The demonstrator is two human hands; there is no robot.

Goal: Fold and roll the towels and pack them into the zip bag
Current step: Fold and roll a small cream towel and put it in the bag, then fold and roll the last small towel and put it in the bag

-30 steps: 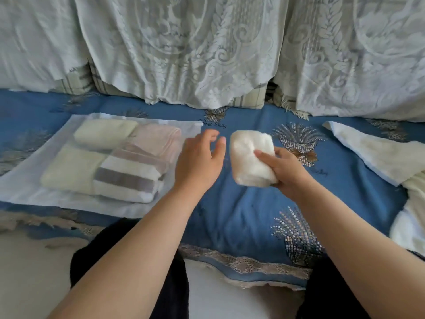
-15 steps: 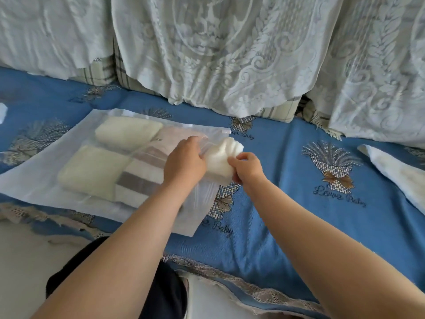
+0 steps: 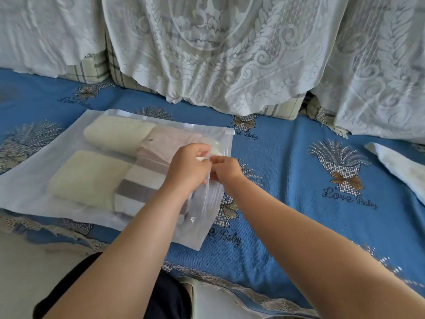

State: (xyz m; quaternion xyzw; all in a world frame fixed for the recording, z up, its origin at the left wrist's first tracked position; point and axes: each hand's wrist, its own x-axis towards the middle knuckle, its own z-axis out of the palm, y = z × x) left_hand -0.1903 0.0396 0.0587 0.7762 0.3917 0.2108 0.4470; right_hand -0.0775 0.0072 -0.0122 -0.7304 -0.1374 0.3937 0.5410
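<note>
Head view: a translucent zip bag lies flat on the blue patterned cover, toward its left side, the mouth facing right; inside it, two cream rolled towels sit at the left, one behind the other, with a pinkish folded towel to the right of the far one and a grey-and-white striped towel to the right of the near one; the left hand is at the bag's open right edge, fingers curled and pinching the plastic lip, lifting it; the right hand meets it there, fingers closed, pressing a white rolled towel into the mouth, only a small part of that roll showing behind the knuckles; near the cover's right edge lies another white towel, unrolled, well apart from the bag; white lace drapes hang along the far edge
</note>
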